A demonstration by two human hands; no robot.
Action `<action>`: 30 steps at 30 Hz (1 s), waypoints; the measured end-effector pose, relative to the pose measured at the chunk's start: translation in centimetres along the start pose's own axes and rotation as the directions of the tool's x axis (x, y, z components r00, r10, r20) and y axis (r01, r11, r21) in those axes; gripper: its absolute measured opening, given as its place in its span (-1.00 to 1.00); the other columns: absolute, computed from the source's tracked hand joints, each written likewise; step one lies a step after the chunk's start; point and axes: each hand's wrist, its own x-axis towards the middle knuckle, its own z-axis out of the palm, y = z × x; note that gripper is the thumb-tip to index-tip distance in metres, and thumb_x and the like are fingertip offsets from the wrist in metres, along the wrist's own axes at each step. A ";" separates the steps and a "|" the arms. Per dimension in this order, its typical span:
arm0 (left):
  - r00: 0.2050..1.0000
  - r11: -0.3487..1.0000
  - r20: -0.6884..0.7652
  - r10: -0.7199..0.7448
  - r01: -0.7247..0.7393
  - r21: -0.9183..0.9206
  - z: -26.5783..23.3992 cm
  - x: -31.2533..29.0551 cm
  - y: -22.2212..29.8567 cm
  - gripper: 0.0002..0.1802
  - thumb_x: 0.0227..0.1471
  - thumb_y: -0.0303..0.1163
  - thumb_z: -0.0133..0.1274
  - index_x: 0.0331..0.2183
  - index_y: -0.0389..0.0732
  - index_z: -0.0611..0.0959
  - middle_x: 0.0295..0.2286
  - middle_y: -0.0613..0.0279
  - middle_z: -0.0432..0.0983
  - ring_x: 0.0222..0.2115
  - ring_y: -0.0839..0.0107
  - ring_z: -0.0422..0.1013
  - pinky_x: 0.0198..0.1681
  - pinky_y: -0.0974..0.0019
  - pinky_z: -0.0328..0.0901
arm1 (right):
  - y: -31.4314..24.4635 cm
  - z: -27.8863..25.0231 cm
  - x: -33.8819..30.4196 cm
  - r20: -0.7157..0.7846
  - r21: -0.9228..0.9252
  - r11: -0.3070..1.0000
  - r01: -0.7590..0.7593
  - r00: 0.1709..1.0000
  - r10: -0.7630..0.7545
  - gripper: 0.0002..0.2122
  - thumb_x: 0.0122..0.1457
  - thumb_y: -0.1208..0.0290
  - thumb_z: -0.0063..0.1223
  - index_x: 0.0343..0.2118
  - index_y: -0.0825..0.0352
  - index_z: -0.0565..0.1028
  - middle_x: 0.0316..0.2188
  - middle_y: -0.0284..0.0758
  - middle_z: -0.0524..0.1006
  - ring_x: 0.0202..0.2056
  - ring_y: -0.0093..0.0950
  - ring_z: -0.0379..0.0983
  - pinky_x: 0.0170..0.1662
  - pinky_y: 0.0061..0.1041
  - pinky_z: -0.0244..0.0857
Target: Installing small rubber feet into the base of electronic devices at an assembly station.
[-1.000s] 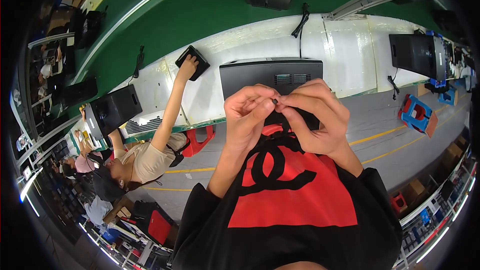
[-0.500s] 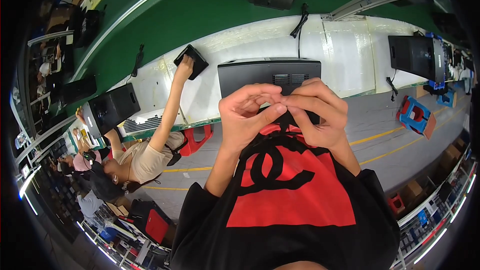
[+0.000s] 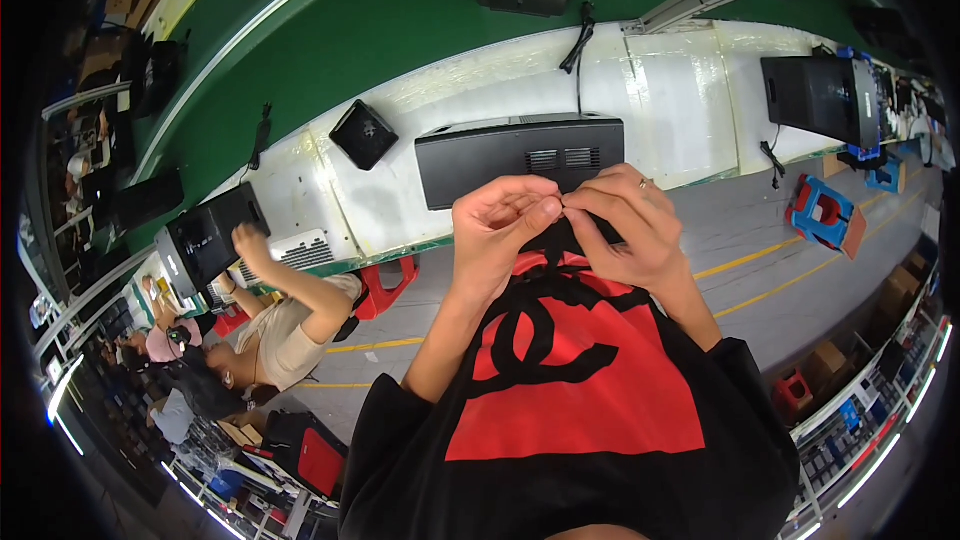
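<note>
Both of my hands are raised in front of my chest, their fingertips meeting. My left hand (image 3: pixel 502 230) has thumb and forefinger pinched together. My right hand (image 3: pixel 628 225) pinches at the same spot, a ring on one finger. Whatever lies between the fingertips is too small or hidden to make out. Just beyond my hands a black, box-shaped machine (image 3: pixel 470 162) with vent slots lies on the white worktop (image 3: pixel 680 130). A black cable (image 3: pixel 579 50) runs from behind it toward the green belt.
A black square tray (image 3: pixel 363 135) sits left of the machine. Farther left, a co-worker (image 3: pixel 300 325) reaches over another black machine (image 3: pixel 212 235). A third machine (image 3: pixel 815 98) stands at right, near a blue and red stool (image 3: pixel 825 215). The green belt (image 3: pixel 330 40) runs behind the worktop.
The co-worker's hand has left the black tray and moved left to the machine there. My hands stay pinched together, with slight finger shifts. The whole view has shifted a little.
</note>
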 end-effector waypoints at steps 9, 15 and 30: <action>0.984 0.149 0.087 0.157 -0.110 0.983 -9.4 2.7 -9.3 -0.46 -0.13 -0.31 0.22 -0.03 -0.03 0.53 0.10 0.17 0.24 0.12 0.02 0.13 0.16 -0.05 0.05 | 14.4 1.6 -11.7 -0.089 -0.239 0.809 -0.537 0.842 0.532 -0.93 -0.04 0.64 0.09 -0.47 0.38 0.45 -0.56 -0.27 0.42 -0.57 -0.41 0.38 -0.46 -0.47 0.29; 0.991 -0.209 0.133 0.008 -0.129 0.969 -10.8 2.2 -9.4 -0.12 -0.33 -0.08 0.33 0.12 0.28 0.38 0.26 0.18 -0.11 0.26 -0.01 -0.19 0.15 -0.43 -0.24 | 17.5 2.6 -12.1 -0.021 -0.314 0.853 -0.417 0.901 0.433 -0.92 -0.03 0.62 0.09 -0.45 0.40 0.42 -0.54 -0.24 0.41 -0.52 -0.32 0.39 -0.42 -0.39 0.30; 0.967 -0.368 0.230 -0.114 -0.256 0.894 -12.0 6.3 -6.4 0.37 -0.59 0.09 0.41 0.26 0.09 0.05 0.23 -0.06 -0.12 0.26 -0.07 -0.24 0.20 -0.34 -0.26 | 17.9 1.4 -10.5 0.086 -0.311 0.863 -0.398 0.892 0.443 -0.92 -0.04 0.64 0.08 -0.45 0.39 0.45 -0.54 -0.24 0.40 -0.50 -0.31 0.39 -0.41 -0.39 0.30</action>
